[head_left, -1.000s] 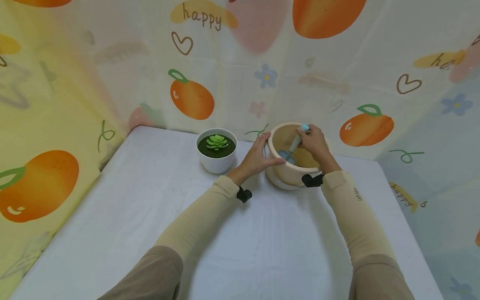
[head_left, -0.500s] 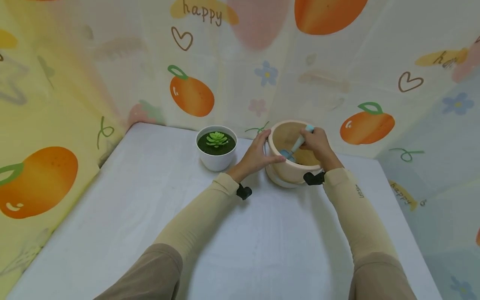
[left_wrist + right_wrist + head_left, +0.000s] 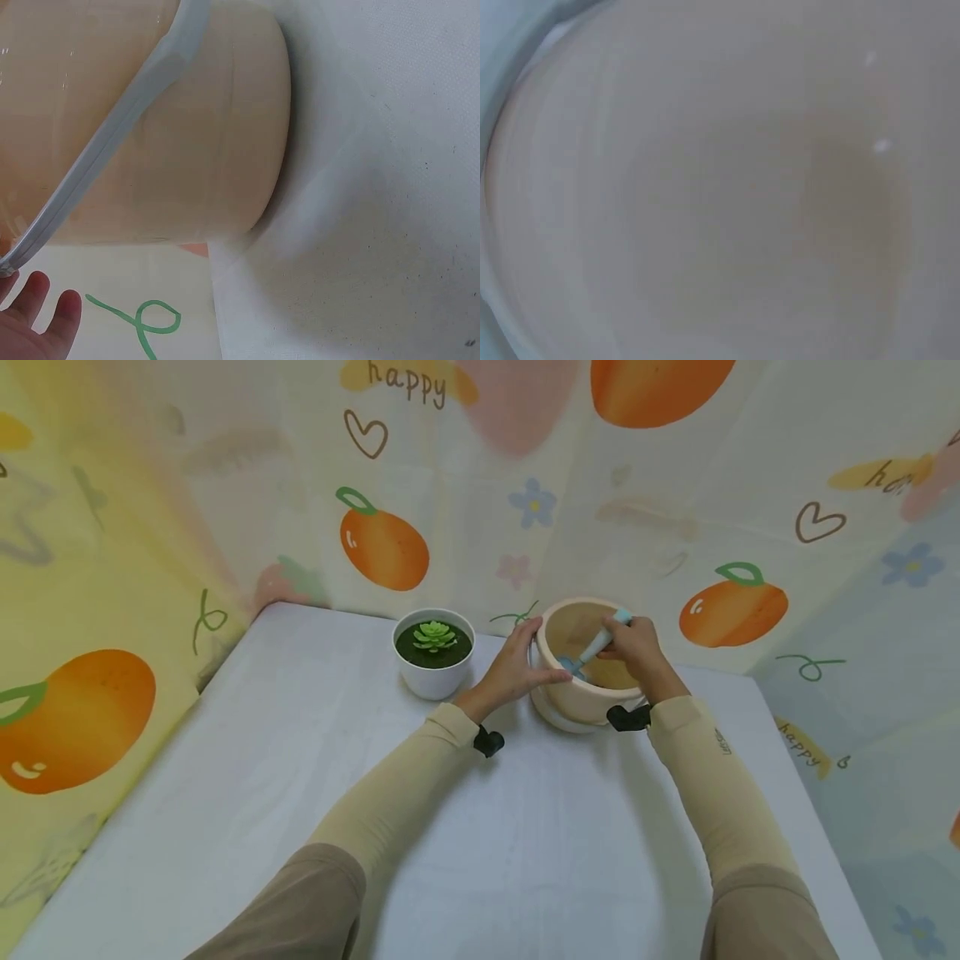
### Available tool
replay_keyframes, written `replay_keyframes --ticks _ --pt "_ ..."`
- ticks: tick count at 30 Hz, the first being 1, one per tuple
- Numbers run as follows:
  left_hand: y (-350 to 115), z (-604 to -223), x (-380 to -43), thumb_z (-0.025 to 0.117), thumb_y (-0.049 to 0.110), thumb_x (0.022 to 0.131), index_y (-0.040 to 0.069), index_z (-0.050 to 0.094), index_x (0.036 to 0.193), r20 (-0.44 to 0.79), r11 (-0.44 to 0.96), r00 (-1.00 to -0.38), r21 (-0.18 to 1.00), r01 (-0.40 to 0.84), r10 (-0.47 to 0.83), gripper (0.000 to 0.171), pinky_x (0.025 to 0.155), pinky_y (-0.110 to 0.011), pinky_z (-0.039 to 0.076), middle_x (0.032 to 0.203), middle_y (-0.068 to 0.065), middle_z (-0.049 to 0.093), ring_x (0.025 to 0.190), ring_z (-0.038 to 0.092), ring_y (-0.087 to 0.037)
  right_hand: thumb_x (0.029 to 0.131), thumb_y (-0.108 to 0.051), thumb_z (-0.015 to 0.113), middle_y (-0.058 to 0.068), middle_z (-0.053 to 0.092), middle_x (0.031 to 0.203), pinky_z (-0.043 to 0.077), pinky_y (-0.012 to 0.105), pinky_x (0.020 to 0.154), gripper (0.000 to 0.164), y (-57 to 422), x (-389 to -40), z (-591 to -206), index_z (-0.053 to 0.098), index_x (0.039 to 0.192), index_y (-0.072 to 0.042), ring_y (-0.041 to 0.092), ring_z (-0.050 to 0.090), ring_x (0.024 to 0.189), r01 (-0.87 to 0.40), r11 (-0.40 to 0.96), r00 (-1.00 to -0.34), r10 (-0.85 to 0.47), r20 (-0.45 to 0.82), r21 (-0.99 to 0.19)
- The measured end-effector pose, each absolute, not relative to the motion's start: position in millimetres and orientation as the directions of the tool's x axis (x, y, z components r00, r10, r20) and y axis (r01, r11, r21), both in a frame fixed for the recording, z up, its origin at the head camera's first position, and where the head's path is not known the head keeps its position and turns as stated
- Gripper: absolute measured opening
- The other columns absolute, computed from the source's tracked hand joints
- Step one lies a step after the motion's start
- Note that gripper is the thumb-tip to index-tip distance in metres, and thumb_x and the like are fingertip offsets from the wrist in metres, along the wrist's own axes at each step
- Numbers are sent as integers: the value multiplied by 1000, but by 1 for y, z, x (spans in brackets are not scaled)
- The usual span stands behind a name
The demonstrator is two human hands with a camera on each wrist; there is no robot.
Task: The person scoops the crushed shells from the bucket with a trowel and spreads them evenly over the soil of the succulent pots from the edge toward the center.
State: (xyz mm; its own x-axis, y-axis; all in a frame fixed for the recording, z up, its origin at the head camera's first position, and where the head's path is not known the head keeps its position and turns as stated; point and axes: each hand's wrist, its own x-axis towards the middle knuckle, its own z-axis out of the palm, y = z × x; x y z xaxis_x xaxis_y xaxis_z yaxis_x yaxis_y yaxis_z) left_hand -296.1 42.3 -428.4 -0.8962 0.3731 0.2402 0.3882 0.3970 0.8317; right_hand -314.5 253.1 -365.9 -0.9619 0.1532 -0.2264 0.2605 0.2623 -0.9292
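A cream bucket [image 3: 585, 700] stands upright towards the back right, its pale grey carrying handle [image 3: 112, 135] hanging across its side in the left wrist view. My left hand [image 3: 512, 670] rests spread against the bucket's left rim, thumb along the front edge and fingers on the far side. Inside the bucket leans a light blue toy shovel [image 3: 596, 645], its grip slanting up to the right. My right hand [image 3: 636, 647] holds that grip over the right rim. The front wall hides part of the scoop. The right wrist view shows only the blurred bucket wall [image 3: 705, 187].
Left of the bucket is a white pot [image 3: 435, 681] with a green succulent [image 3: 434, 636], close to my left hand. Both stand on a white-covered table [image 3: 517, 843]. A printed cloth [image 3: 465, 527] hangs right behind them.
My right hand has shifted slightly right and lower, and the shovel's grip leans further right. My left hand keeps its place on the rim. The head view has tilted a little.
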Motion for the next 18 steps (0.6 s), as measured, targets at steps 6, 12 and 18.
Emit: replay_keyframes --ticks 6,12,18 --pt "43 -428 -295 82 44 76 11 22 155 215 414 -906 834 365 365 104 118 -42 30 159 -8 27 147 28 -24 101 -26 50 2 55 79 58 21 62 22 258 -307 -362 51 98 -4 8 65 62 261 145 -953 198 -231 -954" --pt "41 -430 -295 82 44 76 11 22 155 222 414 -903 830 373 369 105 118 -42 30 159 -8 27 148 28 -24 102 -26 48 3 60 62 58 23 59 24 267 -301 -353 46 100 -2 10 68 57 256 -39 -949 178 -259 -966" --pt "43 -427 -296 82 44 76 10 22 154 236 417 -897 821 390 374 104 118 -42 31 158 -8 28 147 29 -24 100 -25 51 5 63 56 58 27 56 25 271 -300 -345 47 100 -1 14 69 54 256 -159 -938 197 -284 -954"
